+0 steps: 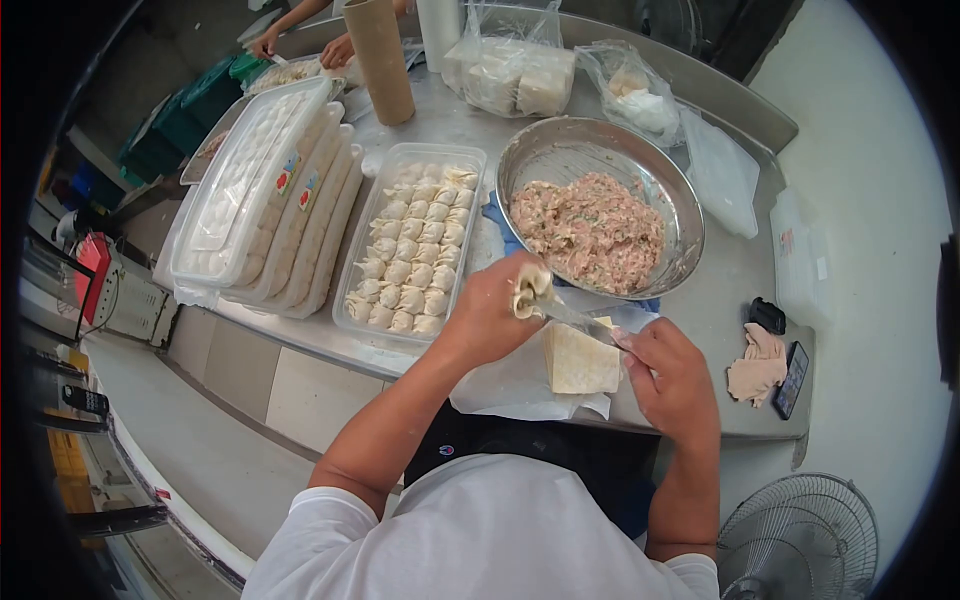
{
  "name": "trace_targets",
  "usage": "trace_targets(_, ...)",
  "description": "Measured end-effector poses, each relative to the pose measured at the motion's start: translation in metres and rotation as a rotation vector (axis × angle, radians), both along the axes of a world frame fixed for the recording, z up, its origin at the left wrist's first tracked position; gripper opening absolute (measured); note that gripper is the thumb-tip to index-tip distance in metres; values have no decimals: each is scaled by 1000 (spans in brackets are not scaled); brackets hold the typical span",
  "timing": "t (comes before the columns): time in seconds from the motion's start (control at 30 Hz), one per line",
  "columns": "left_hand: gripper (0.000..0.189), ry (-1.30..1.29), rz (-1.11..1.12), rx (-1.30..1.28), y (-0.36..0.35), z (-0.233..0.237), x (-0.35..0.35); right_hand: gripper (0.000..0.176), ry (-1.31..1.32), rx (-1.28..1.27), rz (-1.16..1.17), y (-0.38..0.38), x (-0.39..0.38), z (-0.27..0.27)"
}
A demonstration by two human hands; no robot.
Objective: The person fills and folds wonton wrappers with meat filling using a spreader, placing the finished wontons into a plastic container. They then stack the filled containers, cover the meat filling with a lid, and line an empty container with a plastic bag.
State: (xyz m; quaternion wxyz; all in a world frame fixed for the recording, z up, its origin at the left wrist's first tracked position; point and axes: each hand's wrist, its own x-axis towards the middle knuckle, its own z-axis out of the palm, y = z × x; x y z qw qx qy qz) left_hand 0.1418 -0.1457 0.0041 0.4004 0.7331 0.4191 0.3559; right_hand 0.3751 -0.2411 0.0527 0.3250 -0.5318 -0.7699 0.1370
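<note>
My left hand (492, 312) is closed around a partly gathered dumpling (530, 290), its pale wrapper folded at the top of my fist. In my right hand (672, 378) is a flat metal spatula (572, 316), its blade reaching left to the dumpling. Just below the blade, a stack of square dough wrappers (582, 363) lies on white paper (490, 385). Beyond my hands, a wide steel bowl (690, 215) holds pinkish minced filling (590, 225) with green flecks. Left of it, rows of formed dumplings (412, 250) sit in a clear plastic tray (432, 152).
Stacked lidded containers of dumplings (260, 190) stand at the left. Behind are a brown cardboard tube (380, 60) and bagged white blocks (510, 75). Another person's hands (337, 50) work at far left. A phone (791, 381) lies right, above a floor fan (800, 540).
</note>
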Motion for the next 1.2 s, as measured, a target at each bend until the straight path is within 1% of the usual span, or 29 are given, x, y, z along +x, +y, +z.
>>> trace_targets(0.03,35,16,-13,190,-1,-8,1,25,-41,-32,4,-2,6,7)
trace_targets(0.07,35,17,-16,188,1,-16,2,24,-82,-63,8,-4,12,12)
trace_targets(0.1,29,10,22,262,2,-19,4,24,-82,-64,8,-6,16,15)
trace_targets(0.13,24,3,63,338,3,-20,6,23,-17,-104,-39,-7,19,18)
trace_targets(0.17,24,3,69,339,4,-21,5,22,46,-144,-84,-7,20,19)
trace_targets(0.2,19,-89,62,156,3,-10,5,22,44,-146,-77,-6,19,15)
trace_targets(0.23,16,-182,55,-27,2,-3,6,19,144,-183,-115,-4,17,7)
trace_targets(0.27,16,-182,63,-29,0,-3,11,16,245,-221,-155,-2,14,-2)
trace_targets(0.3,17,-336,69,-153,-3,-3,18,16,245,-223,-149,0,10,-14)
trace_targets(0.33,20,-490,73,-276,-5,-3,24,17,386,-327,-130,3,3,-26)
trace_targets(0.37,25,-549,29,-265,-3,-21,29,19,528,-432,-112,5,-5,-33)
trace_targets(0.4,25,-548,32,-262,-9,-18,38,19,529,-431,-108,7,-16,-34)
trace_targets(0.47,28,-970,-8,-592,-24,-9,59,25,888,-406,-39,13,-41,-35)
trace_targets(0.5,31,-900,-40,-745,-26,-9,62,33,1060,-439,-11,15,-52,-34)
trace_targets(0.53,31,-899,-40,-747,-26,-9,61,33,1060,-439,-12,17,-54,-34)
trace_targets(0.6,30,-613,18,-44,-23,-7,58,32,1260,-495,-49,22,-56,-37)
trace_targets(0.63,30,-611,17,-44,-20,-5,52,32,1261,-494,-50,23,-55,-39)
trace_targets(0.7,31,-385,-156,163,-12,2,30,31,1343,-480,-27,25,-48,-41)
trace_targets(0.73,34,-270,-242,264,-10,5,22,31,1346,-479,-29,25,-44,-41)
trace_targets(0.77,36,-247,-261,309,-10,10,16,30,1348,-537,-6,25,-40,-40)
trace_targets(0.8,36,-245,-261,308,-7,10,10,29,1349,-593,19,25,-38,-39)
trace_targets(0.83,38,-150,-331,326,-3,11,4,29,1351,-591,19,24,-39,-37)
trace_targets(0.9,43,-8,-447,393,20,8,-10,30,1222,-659,-32,21,-40,-35)
trace_targets(0.97,33,187,-334,562,59,10,-30,30,1163,-634,-63,15,-34,-35)
trace_targets(1.0,25,236,-117,214,73,25,-35,31,1104,-612,-90,12,-31,-36)
trace_targets(1.03,18,292,-98,328,100,27,-52,31,1105,-613,-89,8,-27,-39)
trace_targets(1.1,21,426,48,313,146,22,-79,30,1130,-568,-138,1,-15,-46)
trace_targets(1.13,21,425,47,317,161,21,-88,30,1129,-564,-138,-2,-12,-48)
trace_targets(1.2,27,469,59,199,180,19,-98,28,1143,-537,-180,-8,-6,-50)
